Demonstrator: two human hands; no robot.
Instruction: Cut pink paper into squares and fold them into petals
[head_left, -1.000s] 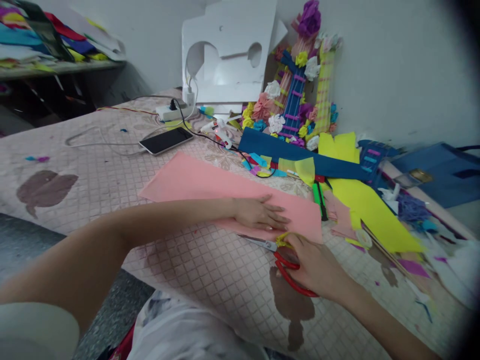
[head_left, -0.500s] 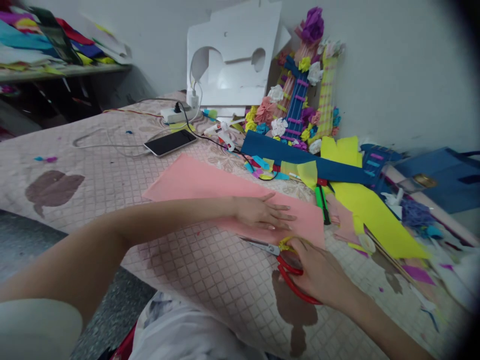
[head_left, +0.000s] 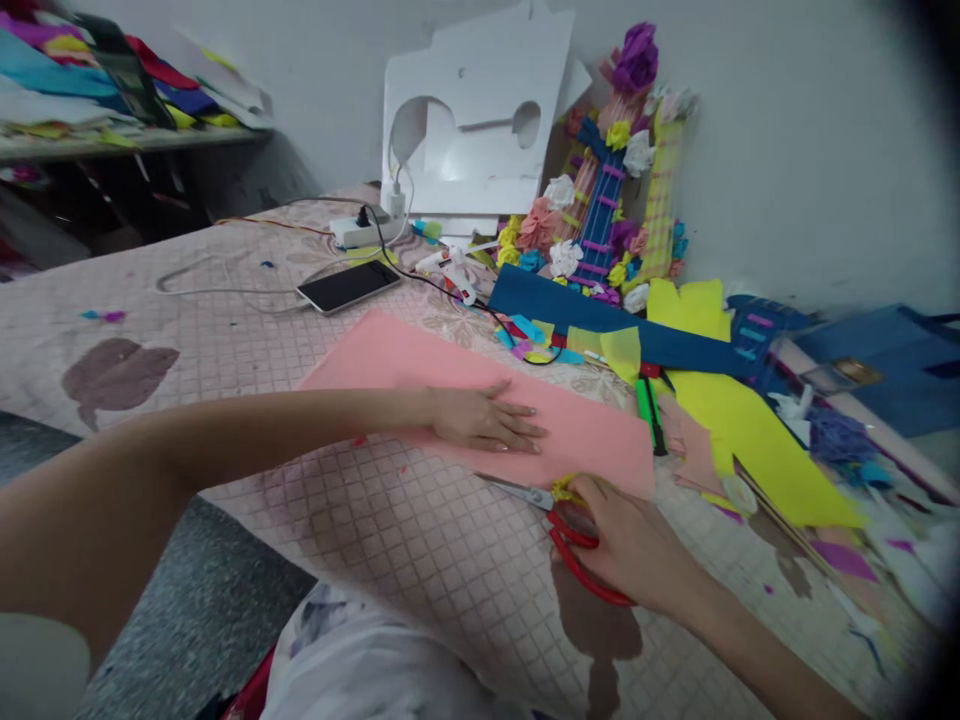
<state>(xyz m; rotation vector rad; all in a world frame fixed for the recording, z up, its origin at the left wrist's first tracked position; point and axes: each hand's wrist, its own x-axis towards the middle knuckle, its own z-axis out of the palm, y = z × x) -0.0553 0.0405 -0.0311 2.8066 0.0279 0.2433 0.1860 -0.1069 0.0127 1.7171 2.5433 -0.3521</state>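
Note:
A long pink felt sheet (head_left: 405, 360) lies flat on the quilted pink bed cover (head_left: 420, 540). My left hand (head_left: 484, 420) rests flat on the sheet, fingers stretched out toward the right. My right hand (head_left: 634, 545) grips the red handles of a pair of scissors (head_left: 559, 515). The scissor blades point left along the sheet's near edge.
A black phone (head_left: 349, 285) and a white power strip (head_left: 358, 230) with cables lie behind the sheet. Yellow felt (head_left: 739, 420), a blue felt strip (head_left: 600, 315), a green marker (head_left: 646, 410) and paper-flower craft (head_left: 600, 200) crowd the right side. A white foam board (head_left: 472, 120) leans on the wall.
My left hand has slid leftward along the pink sheet. The right hand and scissors stay at the near edge. The view has shifted slightly.

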